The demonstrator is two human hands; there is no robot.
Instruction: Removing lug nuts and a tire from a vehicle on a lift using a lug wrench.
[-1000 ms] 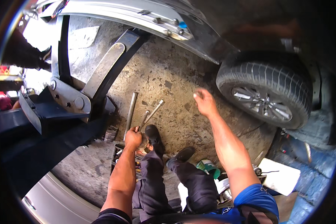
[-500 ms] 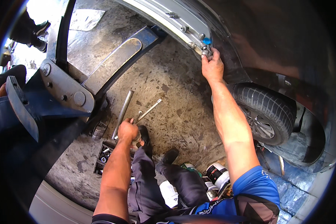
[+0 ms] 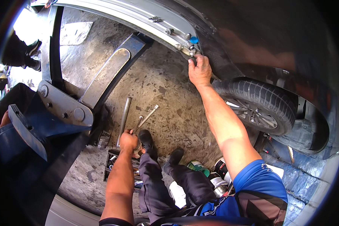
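Note:
My right hand [image 3: 200, 71] is at the edge of the car's door sill [image 3: 160, 32], its fingers curled and its thumb near the index finger. A thin, light strip [image 3: 216, 78] shows behind it; I cannot tell whether it is held. Just beyond the fingertips, several small metal socket-like pieces [image 3: 179, 47] and a round blue piece [image 3: 194, 40] lie on the sill. My left hand [image 3: 129, 141] is low by my left shoe, closed around a metal hand tool [image 3: 140, 119] with a rounded end. A long bar with a socket-like tip [image 3: 150, 114] extends beyond it. The left fingertips are partly hidden.
A steel pipe [image 3: 125, 118] lies left of my left hand, near a tool tray [image 3: 111, 165]. The blue lift arm [image 3: 113, 71] crosses at left. A car wheel [image 3: 260, 101] is at right. Cans and containers [image 3: 220, 184] stand behind my legs. Another person's feet [image 3: 33, 56] show far left.
The view has shifted, moving the sill and wheel leftward in the picture. My right fingertips have drawn back slightly from the metal pieces. My left hand stays low, closed around the tool.

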